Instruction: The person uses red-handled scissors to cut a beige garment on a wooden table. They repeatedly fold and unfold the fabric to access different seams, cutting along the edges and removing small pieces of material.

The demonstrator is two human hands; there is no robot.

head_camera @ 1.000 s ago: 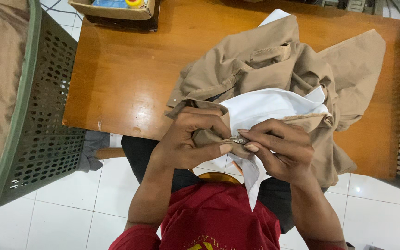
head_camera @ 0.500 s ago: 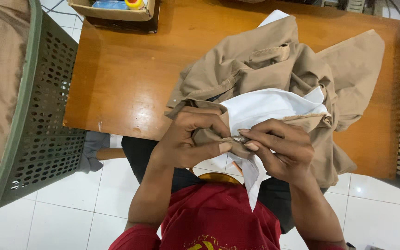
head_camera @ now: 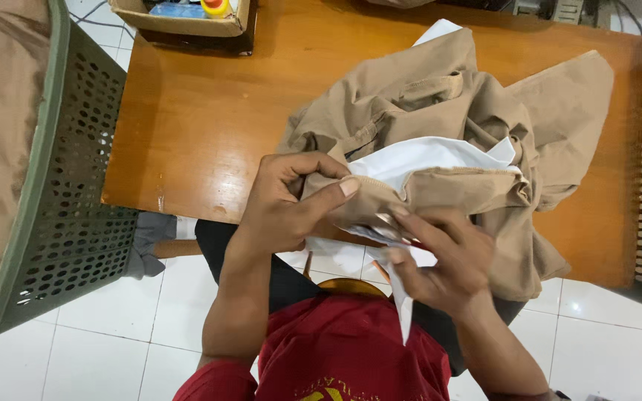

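Fingers of left hand (head_camera: pixel 291 197) and right hand (head_camera: pixel 440 256) pinching crumpled tan garment (head_camera: pixel 440 126), white lining (head_camera: pixel 417 156)

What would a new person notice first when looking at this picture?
First, the crumpled tan garment with white lining, heaped on the orange wooden table. At its near edge, the left hand and right hand pinch the fabric. A green perforated basket holding tan cloth stands at the left.
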